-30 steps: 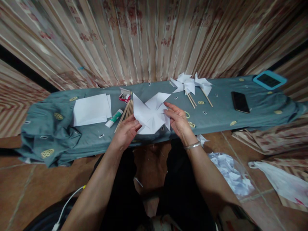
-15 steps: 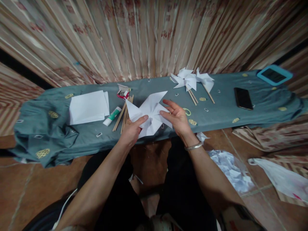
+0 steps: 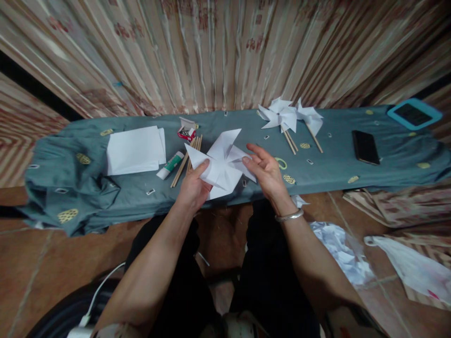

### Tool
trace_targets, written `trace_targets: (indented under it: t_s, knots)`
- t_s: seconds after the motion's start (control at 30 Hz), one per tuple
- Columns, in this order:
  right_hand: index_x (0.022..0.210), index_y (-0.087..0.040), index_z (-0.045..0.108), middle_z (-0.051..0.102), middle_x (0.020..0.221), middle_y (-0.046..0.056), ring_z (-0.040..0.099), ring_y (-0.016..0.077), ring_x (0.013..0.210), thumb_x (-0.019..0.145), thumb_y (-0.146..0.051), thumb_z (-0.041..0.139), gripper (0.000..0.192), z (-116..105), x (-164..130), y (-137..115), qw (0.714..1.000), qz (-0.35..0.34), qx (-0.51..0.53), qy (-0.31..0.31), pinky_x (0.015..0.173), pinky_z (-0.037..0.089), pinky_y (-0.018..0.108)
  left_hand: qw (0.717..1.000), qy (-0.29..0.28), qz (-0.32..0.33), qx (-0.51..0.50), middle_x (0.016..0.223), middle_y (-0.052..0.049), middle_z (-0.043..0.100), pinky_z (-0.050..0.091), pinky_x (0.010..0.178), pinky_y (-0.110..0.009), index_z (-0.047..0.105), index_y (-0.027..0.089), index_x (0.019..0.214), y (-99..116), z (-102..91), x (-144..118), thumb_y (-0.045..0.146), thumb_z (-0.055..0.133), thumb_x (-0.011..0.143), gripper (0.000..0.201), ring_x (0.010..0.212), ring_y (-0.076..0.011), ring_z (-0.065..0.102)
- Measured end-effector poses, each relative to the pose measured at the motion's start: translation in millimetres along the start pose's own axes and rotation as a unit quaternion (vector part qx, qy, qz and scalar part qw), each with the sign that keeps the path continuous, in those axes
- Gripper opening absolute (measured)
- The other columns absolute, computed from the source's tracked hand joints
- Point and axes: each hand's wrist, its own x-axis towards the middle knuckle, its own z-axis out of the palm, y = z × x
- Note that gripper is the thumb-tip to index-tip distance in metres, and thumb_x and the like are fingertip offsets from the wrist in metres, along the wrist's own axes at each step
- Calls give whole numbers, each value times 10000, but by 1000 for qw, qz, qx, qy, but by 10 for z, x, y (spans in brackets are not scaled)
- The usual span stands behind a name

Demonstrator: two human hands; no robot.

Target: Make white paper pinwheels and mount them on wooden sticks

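Note:
Between my hands, over the front edge of the table, is a white paper pinwheel [image 3: 225,166] with folded, pointed blades and no stick on it. My left hand [image 3: 195,188] pinches its left side, thumb on top of the paper. On the opposite side my right hand [image 3: 265,172] grips the right blade between thumb and fingers, the index finger raised away from the paper. Just left of the pinwheel lie several thin wooden sticks [image 3: 181,169], partly covered by it. A glue stick [image 3: 170,165] is beside them, and a small open red box [image 3: 186,130] sits behind.
A stack of white paper [image 3: 136,150] lies on the left of the cloth-covered table [image 3: 253,141]. Finished pinwheels on sticks [image 3: 280,115], green scissors handles [image 3: 282,163], a phone [image 3: 365,147] and a blue-framed device [image 3: 414,114] are rightward. A bag of paper scraps [image 3: 340,251] is on the floor.
My left thumb has moved from near the pinwheel's middle out to its left blade. My right hand keeps its hold on the right blade. The whole view has shifted slightly.

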Motion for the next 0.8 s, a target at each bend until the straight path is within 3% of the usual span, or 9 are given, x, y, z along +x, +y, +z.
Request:
trace_targets:
  t_s: [0.33, 0.53, 0.67, 0.8]
  knots:
    - [1087, -256, 617, 737, 906, 18, 683, 239, 967, 618, -482, 814, 557, -63, -14, -9, 999, 51, 13, 9, 922, 540, 433, 1000, 8, 18, 0, 1040, -100, 745, 524, 1007, -407, 645, 126, 1016, 98, 52, -60, 231, 656, 791, 249, 1119, -269, 663]
    - [992, -247, 650, 733, 1034, 31, 675, 223, 1000, 615, -478, 810, 470, 67, -98, 36, 992, 85, 91, -6, 877, 561, 382, 998, 44, 24, -41, 1046, -67, 751, 534, 991, -359, 657, 153, 1013, 114, 95, 0, 204, 594, 834, 196, 1118, -230, 665]
    - [889, -248, 659, 743, 985, 30, 689, 207, 950, 648, -508, 779, 373, 75, -94, 103, 978, 127, 163, 21, 862, 567, 363, 997, 54, 18, -60, 1074, -68, 748, 537, 986, -345, 653, 149, 1076, 126, 138, 8, 199, 607, 834, 251, 1126, -225, 662]
    - [921, -256, 664, 755, 961, 22, 698, 195, 946, 673, -508, 761, 367, 58, -95, 118, 963, 158, 215, 25, 898, 554, 350, 994, 65, 11, -87, 1046, -69, 755, 524, 1007, -352, 646, 139, 1108, 135, 182, -1, 169, 578, 851, 267, 1136, -220, 656]
